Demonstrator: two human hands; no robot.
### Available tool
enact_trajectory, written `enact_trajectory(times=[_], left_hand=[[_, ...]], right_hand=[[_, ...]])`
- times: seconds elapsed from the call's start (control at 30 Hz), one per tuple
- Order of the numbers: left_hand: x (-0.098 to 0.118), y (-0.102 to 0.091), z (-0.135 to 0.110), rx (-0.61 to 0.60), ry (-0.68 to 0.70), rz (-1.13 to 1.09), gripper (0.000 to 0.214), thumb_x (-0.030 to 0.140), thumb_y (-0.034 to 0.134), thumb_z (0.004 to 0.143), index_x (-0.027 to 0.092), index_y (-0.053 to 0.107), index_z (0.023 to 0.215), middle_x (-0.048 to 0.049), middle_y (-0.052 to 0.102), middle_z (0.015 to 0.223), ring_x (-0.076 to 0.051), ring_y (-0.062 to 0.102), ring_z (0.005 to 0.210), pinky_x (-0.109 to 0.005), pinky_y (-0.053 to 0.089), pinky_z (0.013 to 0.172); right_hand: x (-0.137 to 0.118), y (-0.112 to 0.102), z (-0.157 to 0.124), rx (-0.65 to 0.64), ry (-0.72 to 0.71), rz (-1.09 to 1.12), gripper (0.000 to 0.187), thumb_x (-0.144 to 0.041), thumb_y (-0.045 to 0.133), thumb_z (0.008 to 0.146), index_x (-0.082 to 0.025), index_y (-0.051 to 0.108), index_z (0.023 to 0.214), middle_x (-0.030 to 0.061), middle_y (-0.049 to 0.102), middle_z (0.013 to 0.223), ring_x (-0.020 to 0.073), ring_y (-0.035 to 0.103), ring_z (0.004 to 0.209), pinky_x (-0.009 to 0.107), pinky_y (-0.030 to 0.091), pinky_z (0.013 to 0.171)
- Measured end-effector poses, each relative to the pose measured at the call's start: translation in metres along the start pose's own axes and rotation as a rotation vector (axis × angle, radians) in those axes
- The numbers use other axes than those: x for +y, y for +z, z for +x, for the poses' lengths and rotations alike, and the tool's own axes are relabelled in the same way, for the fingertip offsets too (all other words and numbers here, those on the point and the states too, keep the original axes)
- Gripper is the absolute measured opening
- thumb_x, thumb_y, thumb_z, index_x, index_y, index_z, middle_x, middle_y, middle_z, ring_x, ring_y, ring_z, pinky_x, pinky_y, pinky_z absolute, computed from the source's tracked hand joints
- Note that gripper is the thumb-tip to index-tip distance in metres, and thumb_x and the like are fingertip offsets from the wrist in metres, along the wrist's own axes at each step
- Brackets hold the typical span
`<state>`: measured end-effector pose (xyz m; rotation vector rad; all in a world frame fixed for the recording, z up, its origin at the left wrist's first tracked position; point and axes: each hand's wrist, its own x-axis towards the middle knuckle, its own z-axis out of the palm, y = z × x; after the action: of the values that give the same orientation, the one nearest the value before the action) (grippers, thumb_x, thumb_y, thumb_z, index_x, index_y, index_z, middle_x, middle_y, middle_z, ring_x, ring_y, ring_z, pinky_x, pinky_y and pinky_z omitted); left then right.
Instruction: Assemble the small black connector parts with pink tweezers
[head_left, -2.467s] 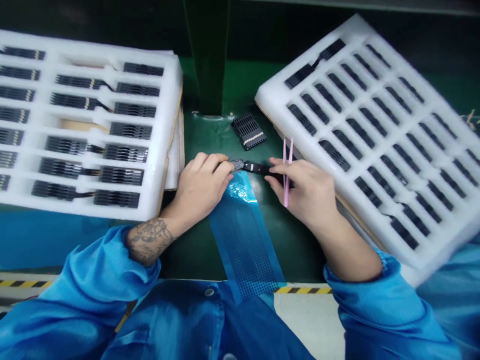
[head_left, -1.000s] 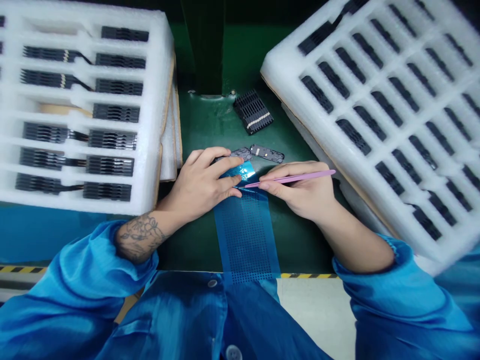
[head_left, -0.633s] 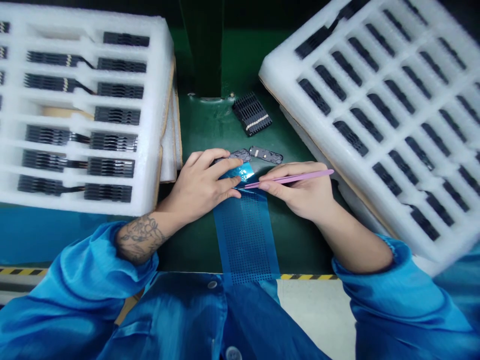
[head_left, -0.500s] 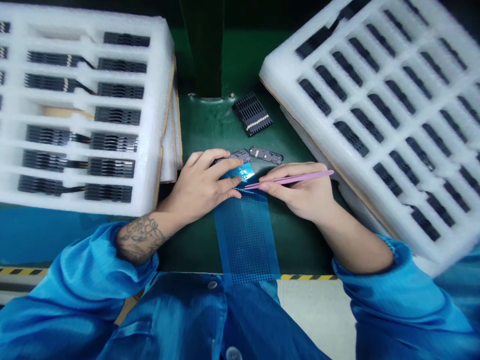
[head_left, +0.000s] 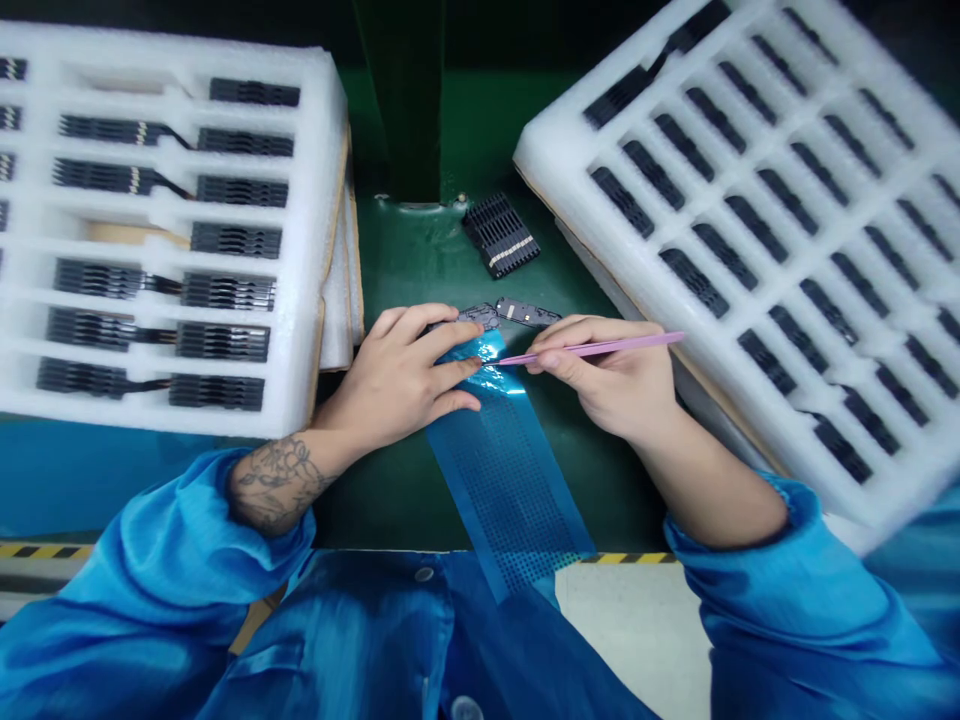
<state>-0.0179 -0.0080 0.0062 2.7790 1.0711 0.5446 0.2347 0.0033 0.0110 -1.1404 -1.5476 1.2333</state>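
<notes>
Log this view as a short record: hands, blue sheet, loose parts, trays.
Left hand: resting on perforated blue plastic sheet
Right hand: holding slim pink tweezers, tips beside left hand
Sheet: near end past green bench edge
Loose: flat dark-grey part at sheet's far end; black ribbed stack, white stripe, farther back
Either side: white foam trays holding black parts

Two hands (head_left: 394, 380) (head_left: 626, 385), one pair of tweezers (head_left: 630, 344), one perforated blue strip (head_left: 517, 480), two dark parts (head_left: 486, 316) (head_left: 527, 312), one black stack (head_left: 501, 235), two uppermost foam trays (head_left: 316, 200) (head_left: 555, 140).
</notes>
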Motion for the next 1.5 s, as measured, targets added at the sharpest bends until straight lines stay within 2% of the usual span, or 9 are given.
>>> enact_trajectory(times=[0.07,0.17,0.27,0.37,0.53,0.7,0.87,1.5], left_hand=[[0.001,-0.001,0.000,0.015,-0.006,-0.055,0.044,0.057,0.063,0.093,0.023,0.069,0.119,-0.0090,0.062,0.138,-0.031,0.052,0.130,-0.047,0.044,0.104],[0.003,0.001,0.004,0.109,-0.160,-0.104,0.036,0.041,0.064,0.096,0.018,0.064,0.124,-0.0136,0.060,0.137,-0.029,0.054,0.128,-0.047,0.048,0.103],[0.003,0.004,0.010,0.118,-0.265,-0.070,0.022,0.024,0.059,0.098,0.017,0.065,0.118,-0.0108,0.068,0.123,-0.027,0.061,0.114,-0.044,0.052,0.096],[0.001,0.004,0.013,0.124,-0.246,-0.069,0.015,0.020,0.058,0.098,0.016,0.068,0.110,-0.0074,0.072,0.112,-0.023,0.064,0.103,-0.040,0.054,0.091],[0.004,0.002,0.010,0.256,-0.149,-0.171,0.013,0.019,0.065,0.095,0.014,0.068,0.107,-0.0076,0.073,0.111,-0.019,0.066,0.100,-0.036,0.057,0.091],[0.005,0.008,0.007,0.193,-0.133,-0.190,0.011,0.020,0.066,0.095,0.015,0.070,0.104,-0.0071,0.075,0.105,-0.019,0.069,0.097,-0.036,0.059,0.088],[0.003,0.010,0.008,0.229,-0.099,-0.148,0.012,0.019,0.069,0.092,0.014,0.072,0.102,-0.0073,0.075,0.106,-0.020,0.069,0.095,-0.036,0.060,0.086],[0.003,0.011,0.008,0.230,-0.096,-0.140,0.010,0.019,0.069,0.092,0.014,0.073,0.100,-0.0074,0.075,0.105,-0.019,0.068,0.094,-0.035,0.061,0.084]], right_hand=[[0.002,-0.001,0.002,0.047,0.028,0.012,0.010,-0.033,0.083,0.081,-0.024,0.079,0.080,0.0014,0.078,0.077,0.0184,0.072,0.069,0.033,0.060,0.065],[0.004,-0.001,0.005,0.162,0.062,-0.002,0.012,-0.034,0.082,0.082,-0.023,0.078,0.079,0.0011,0.077,0.073,0.0174,0.072,0.065,0.031,0.060,0.062],[0.004,0.001,0.008,0.257,0.045,-0.040,0.014,-0.034,0.082,0.083,-0.022,0.077,0.077,0.0014,0.077,0.070,0.0174,0.073,0.063,0.030,0.060,0.060],[0.005,0.002,0.009,0.282,0.039,-0.034,0.013,-0.034,0.082,0.083,-0.023,0.077,0.077,0.0015,0.076,0.069,0.0178,0.073,0.061,0.031,0.060,0.058],[0.010,0.001,0.006,0.294,-0.004,0.074,0.010,-0.032,0.080,0.085,-0.024,0.076,0.080,0.0005,0.076,0.070,0.0178,0.072,0.061,0.032,0.061,0.059],[0.006,0.001,0.005,0.266,0.055,-0.003,0.011,-0.030,0.081,0.084,-0.024,0.077,0.076,0.0008,0.076,0.068,0.0175,0.072,0.060,0.031,0.060,0.058],[0.002,0.006,0.007,0.236,0.093,-0.100,0.012,-0.032,0.081,0.083,-0.023,0.077,0.076,0.0023,0.076,0.070,0.0188,0.072,0.062,0.033,0.060,0.060],[0.005,0.009,0.007,0.237,0.107,-0.146,0.012,-0.033,0.080,0.083,-0.022,0.077,0.079,0.0020,0.077,0.073,0.0184,0.072,0.065,0.032,0.059,0.062]])
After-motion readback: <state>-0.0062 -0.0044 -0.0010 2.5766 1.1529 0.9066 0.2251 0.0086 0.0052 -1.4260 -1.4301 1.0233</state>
